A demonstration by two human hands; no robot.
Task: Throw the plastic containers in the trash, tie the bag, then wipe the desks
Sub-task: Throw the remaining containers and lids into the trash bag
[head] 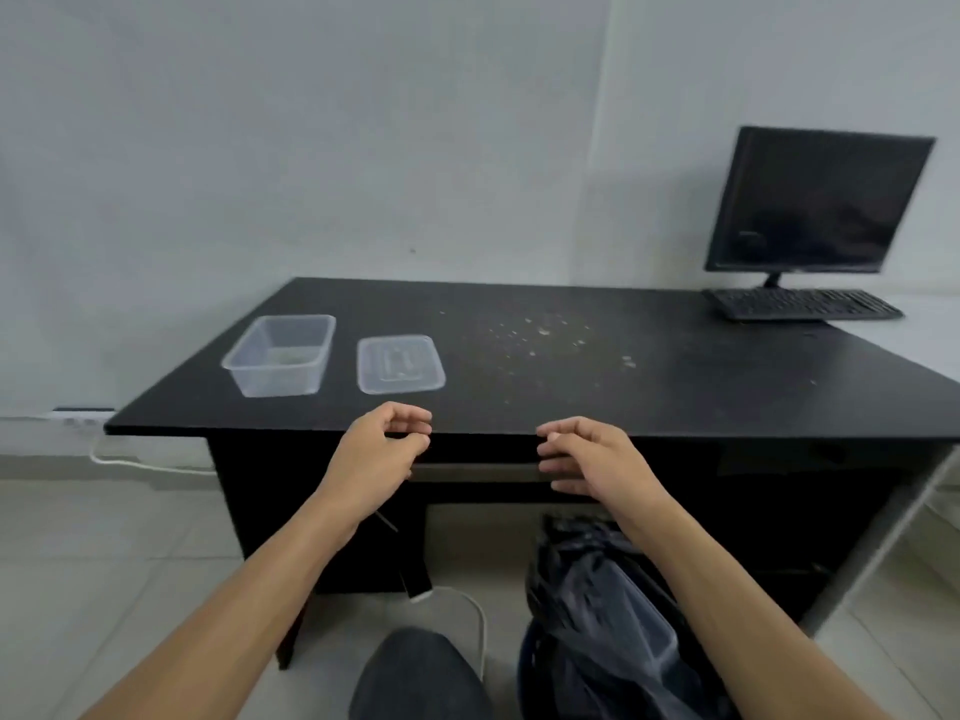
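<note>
- Black rectangular desk top (pixel 675 392): speckled at centre, unwiped. Wiping stage judged not begun.
- Black plastic trash bag (pixel 582 600): on the floor under the front of the desk, mouth slack and untied. Clear plastic shape showing inside, probably one container already thrown in, though too blurred to be sure. Tying judged premature with items left on the desk.
- Black flat-screen monitor (pixel 821 200): upright at the far right corner, well apart from the containers.
- Black keyboard (pixel 802 304): just in front of the monitor. Both to be wiped round later.
- Clear rectangular plastic tub (pixel 280 356): upright and open on the near left part of the desk, faint residue in the bottom. Not yet binned.
- Clear flat plastic lid (pixel 400 363): lying flat just right of the tub, not touching it. Not yet binned.
- Left hand (pixel 382 449): over the front desk edge, near the lid, fingers loosely curled toward the thumb, gripping nothing.
- Right hand (pixel 587 459): level with the left, over the front edge above the bag, fingers loosely bent, empty.
- Pale crumbs (pixel 540 332): scattered mid-desk, right of the lid. Last job on the list, after binning and tying.
</note>
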